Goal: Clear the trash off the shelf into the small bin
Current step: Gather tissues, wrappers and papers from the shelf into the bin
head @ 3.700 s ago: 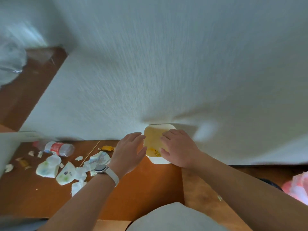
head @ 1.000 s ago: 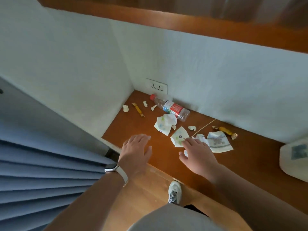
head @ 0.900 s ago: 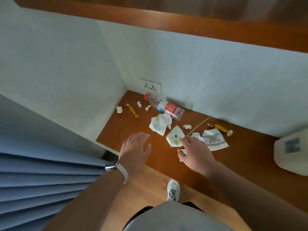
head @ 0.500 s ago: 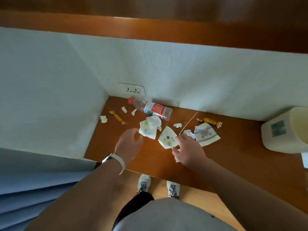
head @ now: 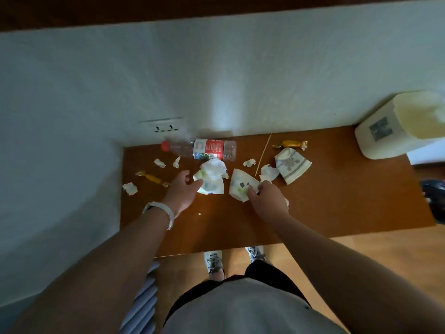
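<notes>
Both bare forearms reached forward from the bottom of the view, roughly side by side. The left hand (head: 181,192), with a white band (head: 160,211) on its wrist, hovered palm down, fingers loosely spread and holding nothing. The right hand (head: 267,197) was curled, thumb and fingertips pinching the near edge of a torn paper cup piece (head: 240,186).

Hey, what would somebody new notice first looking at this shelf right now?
Probably the torn floral paper pieces littering the middle of the brown shelf, with the left hand beside them and the right hand pinching one. A red-labelled plastic bottle lies on its side against the wall, and the small white bin stands at the right end.
</notes>
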`<move>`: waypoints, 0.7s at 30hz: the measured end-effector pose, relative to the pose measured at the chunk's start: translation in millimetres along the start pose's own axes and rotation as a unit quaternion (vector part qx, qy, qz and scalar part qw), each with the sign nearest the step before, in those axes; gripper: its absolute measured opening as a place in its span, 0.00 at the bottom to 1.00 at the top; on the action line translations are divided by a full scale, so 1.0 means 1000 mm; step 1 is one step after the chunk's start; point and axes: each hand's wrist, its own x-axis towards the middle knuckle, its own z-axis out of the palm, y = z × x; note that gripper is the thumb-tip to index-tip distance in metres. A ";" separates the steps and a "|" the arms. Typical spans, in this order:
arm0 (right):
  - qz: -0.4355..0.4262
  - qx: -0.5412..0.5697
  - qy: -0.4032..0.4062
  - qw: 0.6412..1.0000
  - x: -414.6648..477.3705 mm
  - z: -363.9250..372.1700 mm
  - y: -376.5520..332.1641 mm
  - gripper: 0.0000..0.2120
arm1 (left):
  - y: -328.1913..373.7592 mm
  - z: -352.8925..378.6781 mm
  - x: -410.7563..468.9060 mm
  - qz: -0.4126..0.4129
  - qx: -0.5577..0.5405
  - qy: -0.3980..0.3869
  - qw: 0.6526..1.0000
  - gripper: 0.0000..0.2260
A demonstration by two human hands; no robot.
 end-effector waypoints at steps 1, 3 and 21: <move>0.028 0.021 0.002 0.999 -0.001 0.004 -0.002 0.20 | -0.001 -0.002 0.005 0.007 0.006 -0.009 1.000 0.27; 0.074 0.061 0.004 0.995 -0.002 0.015 -0.005 0.22 | -0.002 -0.004 0.012 0.023 0.025 -0.028 0.999 0.28; 0.126 0.203 0.029 0.971 0.004 0.036 -0.032 0.31 | -0.014 0.006 0.001 0.068 0.145 -0.053 0.986 0.17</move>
